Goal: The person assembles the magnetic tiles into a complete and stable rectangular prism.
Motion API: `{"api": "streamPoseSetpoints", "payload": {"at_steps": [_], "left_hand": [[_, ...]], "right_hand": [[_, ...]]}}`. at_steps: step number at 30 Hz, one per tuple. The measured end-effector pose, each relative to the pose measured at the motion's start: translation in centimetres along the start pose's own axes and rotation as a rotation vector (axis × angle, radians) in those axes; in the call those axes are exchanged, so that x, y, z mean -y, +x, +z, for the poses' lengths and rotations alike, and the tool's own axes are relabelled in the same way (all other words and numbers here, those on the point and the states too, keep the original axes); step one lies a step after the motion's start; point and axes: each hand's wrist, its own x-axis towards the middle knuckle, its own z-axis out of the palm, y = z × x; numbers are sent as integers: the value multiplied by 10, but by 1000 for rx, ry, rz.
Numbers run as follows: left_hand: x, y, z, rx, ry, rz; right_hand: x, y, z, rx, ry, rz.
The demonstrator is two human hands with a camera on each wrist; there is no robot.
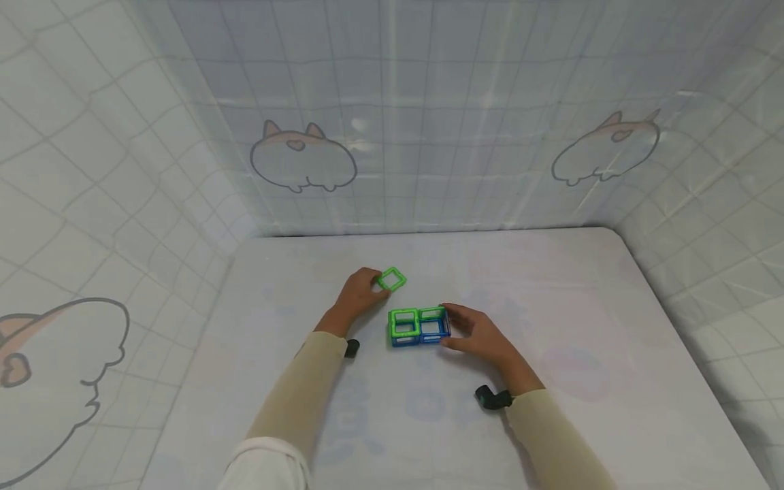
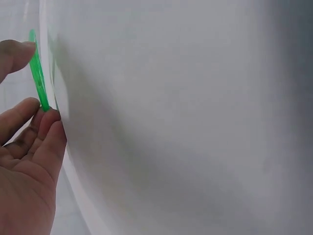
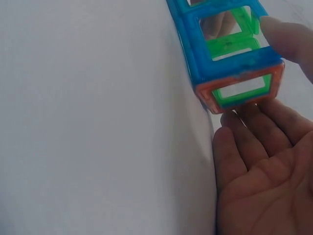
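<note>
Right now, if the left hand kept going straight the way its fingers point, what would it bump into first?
Probably nothing on the table: the left hand, pinching a green square tile, points toward the far curtain wall. Depth is hard to judge.

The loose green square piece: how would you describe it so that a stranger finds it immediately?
On the white table, look just beyond the green and blue block structure. The green square frame is there, pinched by the left hand. Unlike the other frames, it is single and not joined to anything.

a white table [image 1: 612, 354] stands boxed in by pale quilted grid-pattern walls [image 1: 429, 102]; cartoon animal drawings [image 1: 303, 163] mark the walls above it.
</note>
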Motion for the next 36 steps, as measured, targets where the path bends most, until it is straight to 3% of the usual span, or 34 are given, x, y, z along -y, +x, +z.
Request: {"api": "streamPoseSetpoints", "payload": {"at_steps": [5,16,21,31,36], "left_hand": [[5,-13,-1,0,-92,3],[12,-47,-3,-18,-335,109],[3,-56,-7,9,-345,179],[-12,-66,-16,34,-375,168],[-20,-70,-18,52,-404,226]], "right_hand": [[0,-1,-2,23,25,-9],[3,-5,0,13,35,-7],[1,-7,1,4,35,-2],[1,-9,3,-9,21,58],[2,-10,4,-15,35,50]]}}
